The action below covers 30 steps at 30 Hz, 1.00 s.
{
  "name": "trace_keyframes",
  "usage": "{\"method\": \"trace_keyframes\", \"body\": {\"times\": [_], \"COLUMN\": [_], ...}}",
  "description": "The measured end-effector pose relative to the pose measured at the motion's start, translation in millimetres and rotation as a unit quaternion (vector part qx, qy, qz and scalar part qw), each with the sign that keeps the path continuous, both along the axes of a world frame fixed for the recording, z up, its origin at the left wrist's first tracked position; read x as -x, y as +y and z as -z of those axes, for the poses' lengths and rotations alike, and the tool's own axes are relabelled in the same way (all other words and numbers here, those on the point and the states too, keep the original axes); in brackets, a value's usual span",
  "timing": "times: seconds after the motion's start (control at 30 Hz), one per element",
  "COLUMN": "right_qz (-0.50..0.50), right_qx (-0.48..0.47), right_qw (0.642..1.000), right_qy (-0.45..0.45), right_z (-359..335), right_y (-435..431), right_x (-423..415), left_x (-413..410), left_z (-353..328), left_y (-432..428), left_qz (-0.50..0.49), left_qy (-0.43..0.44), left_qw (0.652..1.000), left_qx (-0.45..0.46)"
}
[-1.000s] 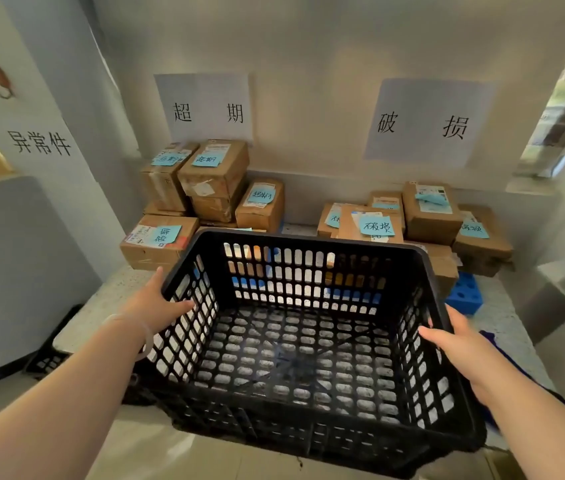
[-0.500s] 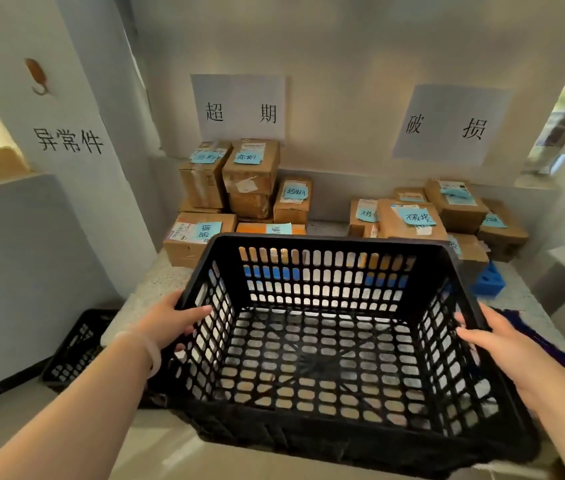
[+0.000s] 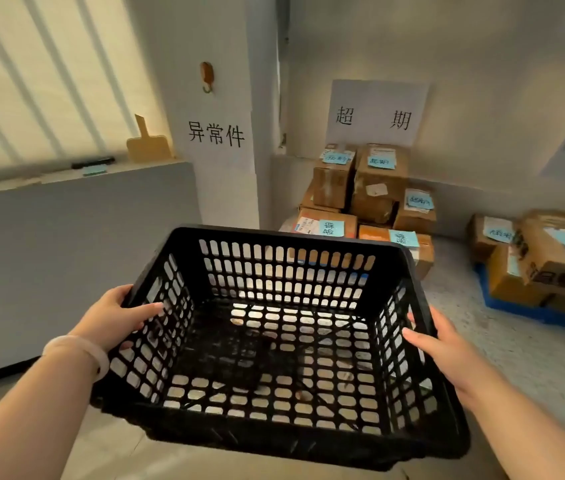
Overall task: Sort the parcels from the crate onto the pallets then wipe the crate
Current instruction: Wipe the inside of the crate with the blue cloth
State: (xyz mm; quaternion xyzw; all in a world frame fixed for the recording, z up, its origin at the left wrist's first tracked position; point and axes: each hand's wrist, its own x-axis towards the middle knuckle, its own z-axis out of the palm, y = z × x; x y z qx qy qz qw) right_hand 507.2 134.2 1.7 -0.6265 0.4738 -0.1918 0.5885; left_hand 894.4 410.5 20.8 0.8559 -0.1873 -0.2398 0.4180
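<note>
I hold an empty black perforated plastic crate in front of me, lifted off the floor. My left hand grips its left rim, and my right hand grips its right rim. Behind the crate, against the wall, stands a stack of brown cardboard parcels with blue sticky notes, under a paper sign. A second group of parcels lies at the right on a blue pallet.
A white pillar with a paper sign and a hook stands left of the parcels. A grey low wall with a ledge runs along the left. Speckled floor lies open at the right.
The view has swung to the left with the crate in both hands. The parcels now sit at the right, and the other black crate on the floor is out of sight.
</note>
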Motion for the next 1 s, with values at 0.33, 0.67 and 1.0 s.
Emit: {"method": "trace_keyframes", "body": {"times": [0.33,0.67,1.0], "right_qz": [-0.119,-0.176,-0.142], "right_qx": [-0.023,-0.073,-0.036], "right_qw": [0.993,0.981,0.989], "right_qy": [-0.011,-0.04,-0.031], "right_z": [5,5,22], "right_y": [11,-5,10], "right_x": [-163,-340,-484], "left_x": [-100,-224,-377], "left_z": [14,8,31], "left_y": [102,127,125], "left_qz": [-0.112,-0.176,-0.171], "left_qy": [0.027,0.027,0.051], "left_qw": [0.993,0.984,0.984], "left_qx": [0.003,0.01,-0.002]}}
